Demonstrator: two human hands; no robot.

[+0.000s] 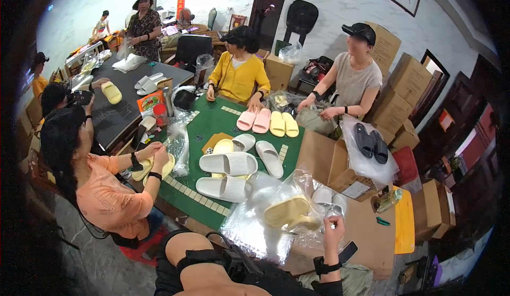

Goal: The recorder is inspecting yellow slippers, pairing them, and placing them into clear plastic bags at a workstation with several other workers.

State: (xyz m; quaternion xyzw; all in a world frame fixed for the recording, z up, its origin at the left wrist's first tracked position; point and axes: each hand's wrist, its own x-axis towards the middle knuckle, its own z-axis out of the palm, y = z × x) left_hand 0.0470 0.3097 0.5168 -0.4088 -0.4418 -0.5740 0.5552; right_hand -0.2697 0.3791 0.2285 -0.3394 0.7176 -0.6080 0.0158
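My right hand [333, 233], at the lower right, pinches the edge of a see-through plastic bag [304, 182]. Pale yellow slippers [287, 211] lie in or under this plastic, and a white slipper [322, 194] shows just behind them. A bare arm with a black strap, apparently my left, rises from the lower edge. The rounded end of my left hand [187, 246] seems to show there, close to the camera, with its fingers hidden. Left of the bag, white ribbed slippers [228, 164] rest on the green mat [186, 194], partly over yellow ones.
Pink slippers [254, 121] and yellow slippers [284, 124] stand farther back. Dark slippers [370, 146] lie on plastic over a cardboard box [345, 171]. A phone [348, 252] is beside my right wrist. A co-worker in orange [111, 200] sits at left; others stand or sit around the tables.
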